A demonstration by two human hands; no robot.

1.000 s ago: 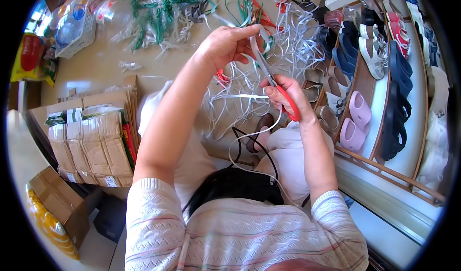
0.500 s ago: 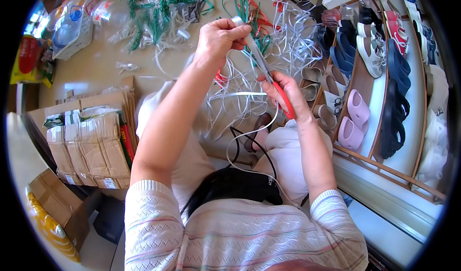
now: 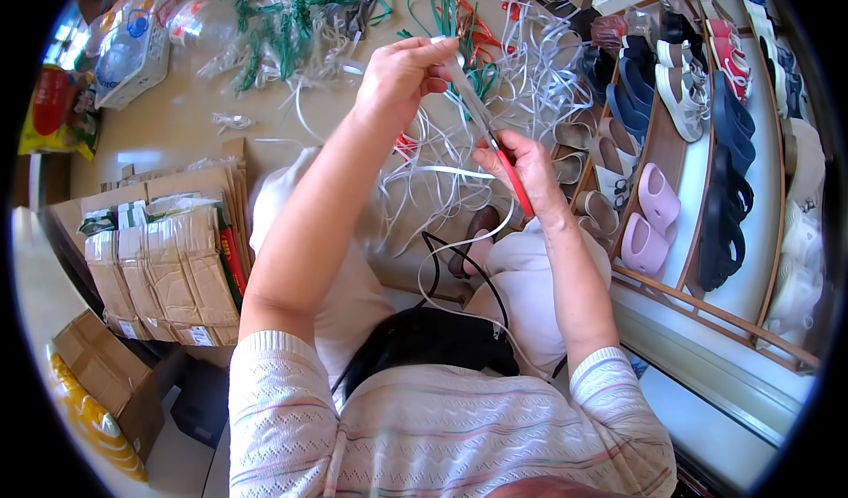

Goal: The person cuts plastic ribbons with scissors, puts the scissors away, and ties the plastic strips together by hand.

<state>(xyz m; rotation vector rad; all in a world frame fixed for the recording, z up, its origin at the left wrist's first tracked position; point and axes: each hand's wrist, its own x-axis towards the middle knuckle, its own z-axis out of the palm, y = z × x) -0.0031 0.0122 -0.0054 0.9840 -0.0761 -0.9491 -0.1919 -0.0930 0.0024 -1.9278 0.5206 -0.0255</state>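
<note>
My right hand [image 3: 528, 167] is wrapped round the red handle of a pair of scissors [image 3: 477, 105], whose blades point up and left. At the blade tips my left hand [image 3: 399, 74] pinches a short end of white strap [image 3: 440, 44] between thumb and fingers. How the strap lies against the blades is too small to tell. A long white strap [image 3: 422, 279] loops from near my right hand down over my lap. Below the hands, a tangle of white straps [image 3: 433, 193] is strewn on the floor, with green straps [image 3: 442, 8] and red ones beyond.
A wooden shoe rack [image 3: 680, 268] with several shoes stands on the right. Flattened cardboard boxes [image 3: 163, 273] are stacked on the left. A white basket [image 3: 150, 52] with bottles sits at the upper left. A black bag [image 3: 428, 348] lies on my lap.
The red scissor handle has turned a little and moved slightly left in my right hand. My left hand has shifted slightly, still pinching the white strap by the blade tips.
</note>
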